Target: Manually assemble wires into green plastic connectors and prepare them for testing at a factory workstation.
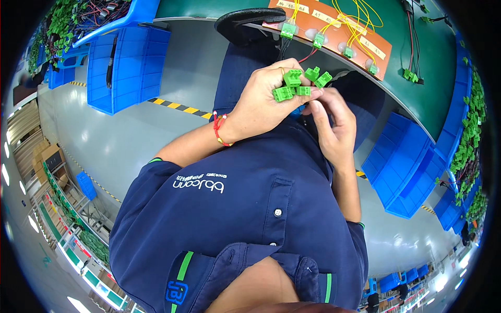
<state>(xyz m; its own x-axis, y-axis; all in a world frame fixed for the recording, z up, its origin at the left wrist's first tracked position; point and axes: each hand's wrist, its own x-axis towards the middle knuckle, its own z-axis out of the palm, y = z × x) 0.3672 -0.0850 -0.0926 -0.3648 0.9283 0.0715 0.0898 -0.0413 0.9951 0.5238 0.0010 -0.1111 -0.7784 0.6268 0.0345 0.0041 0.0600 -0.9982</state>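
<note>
Probably best done with the green connectors (293, 79) kept loosely fanned, sockets clear of the fingers, and any trailing wires left slack rather than tugged. Left hand (261, 96) closed around that bunch, held above the lap just short of the tabletop (443, 73); right hand (335, 124) curled narrow at the bunch's lower right, fingertips nearly together, whether on a wire cannot tell. Beyond, wired plugs (319, 40) line the orange board (382, 65) on the tabletop.
</note>
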